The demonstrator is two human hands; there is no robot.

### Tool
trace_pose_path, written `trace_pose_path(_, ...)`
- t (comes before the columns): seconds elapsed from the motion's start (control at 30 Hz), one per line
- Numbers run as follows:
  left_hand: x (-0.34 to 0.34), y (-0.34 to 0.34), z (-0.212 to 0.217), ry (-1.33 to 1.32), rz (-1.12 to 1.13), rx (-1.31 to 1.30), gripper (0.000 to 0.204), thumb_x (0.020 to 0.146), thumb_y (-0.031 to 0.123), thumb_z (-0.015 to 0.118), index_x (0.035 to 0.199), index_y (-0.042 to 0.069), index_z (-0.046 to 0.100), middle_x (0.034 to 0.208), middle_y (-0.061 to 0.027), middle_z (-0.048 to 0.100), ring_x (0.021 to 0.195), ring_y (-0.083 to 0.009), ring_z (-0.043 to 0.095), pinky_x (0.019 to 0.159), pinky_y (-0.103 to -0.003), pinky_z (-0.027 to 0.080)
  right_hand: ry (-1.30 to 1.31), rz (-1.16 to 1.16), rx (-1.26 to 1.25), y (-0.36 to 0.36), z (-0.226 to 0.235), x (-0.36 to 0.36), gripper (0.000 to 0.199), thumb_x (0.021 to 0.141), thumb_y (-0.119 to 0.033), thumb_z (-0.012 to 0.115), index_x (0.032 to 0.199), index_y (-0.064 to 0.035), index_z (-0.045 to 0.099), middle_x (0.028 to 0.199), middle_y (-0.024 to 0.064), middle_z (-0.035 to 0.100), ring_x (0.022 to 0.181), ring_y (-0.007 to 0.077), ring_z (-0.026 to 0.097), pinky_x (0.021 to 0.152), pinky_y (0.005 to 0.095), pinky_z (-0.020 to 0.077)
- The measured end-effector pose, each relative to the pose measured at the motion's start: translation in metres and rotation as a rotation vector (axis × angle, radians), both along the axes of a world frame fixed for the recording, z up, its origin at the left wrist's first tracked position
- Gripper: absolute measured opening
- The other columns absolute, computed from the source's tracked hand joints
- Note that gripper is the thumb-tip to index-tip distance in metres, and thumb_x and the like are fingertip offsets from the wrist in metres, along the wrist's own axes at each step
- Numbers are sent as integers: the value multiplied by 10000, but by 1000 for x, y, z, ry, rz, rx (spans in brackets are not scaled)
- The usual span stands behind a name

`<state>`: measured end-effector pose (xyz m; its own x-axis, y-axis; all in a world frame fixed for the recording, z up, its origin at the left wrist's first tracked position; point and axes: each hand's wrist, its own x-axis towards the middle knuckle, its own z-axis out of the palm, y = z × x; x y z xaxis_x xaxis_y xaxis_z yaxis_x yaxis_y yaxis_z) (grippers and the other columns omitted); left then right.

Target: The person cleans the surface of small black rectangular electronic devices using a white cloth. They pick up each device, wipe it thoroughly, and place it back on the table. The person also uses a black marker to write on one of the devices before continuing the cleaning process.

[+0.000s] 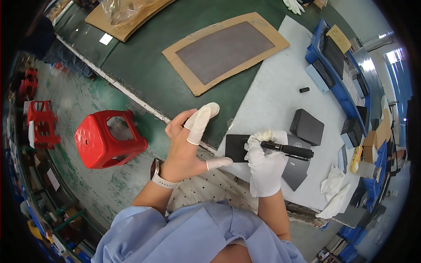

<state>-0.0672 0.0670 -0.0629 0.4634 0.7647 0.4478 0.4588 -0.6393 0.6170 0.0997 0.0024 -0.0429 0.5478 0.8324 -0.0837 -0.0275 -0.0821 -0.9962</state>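
My left hand [186, 142], with pale finger cots on the thumb and some fingers, is spread open. Its thumb tip is close to the left edge of a flat black rectangular piece [236, 148]. In a white glove, my right hand [264, 168] is closed around a black marker pen [294, 150] that points to the right. The gloved fingers also overlap the right end of the black piece; whether they pinch it is hidden. Flat dark grey pieces [296, 172] lie beside the right hand, and a black block or stack [308, 127] stands just beyond them.
A small black cap [304, 90] lies on the white sheet [267, 101]. Blue trays [318, 55] with dark pieces line the right side. Cardboard with a grey panel [226, 50] is on the green table. White gloves [335, 193] lie at right; a red stool [107, 138] stands left.
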Motion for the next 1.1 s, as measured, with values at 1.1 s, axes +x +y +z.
trace_pose_path(1.1, -2, 0, -4, 21, -16, 5, 1168, 535, 488, 892, 1470, 54, 343, 1368, -98, 537, 1253, -314, 418, 1018, -444, 264, -45, 35, 33, -1, -3, 1, 225, 825, 89, 616, 968, -24, 485, 854, 46, 587, 750, 88, 557, 707, 246, 498)
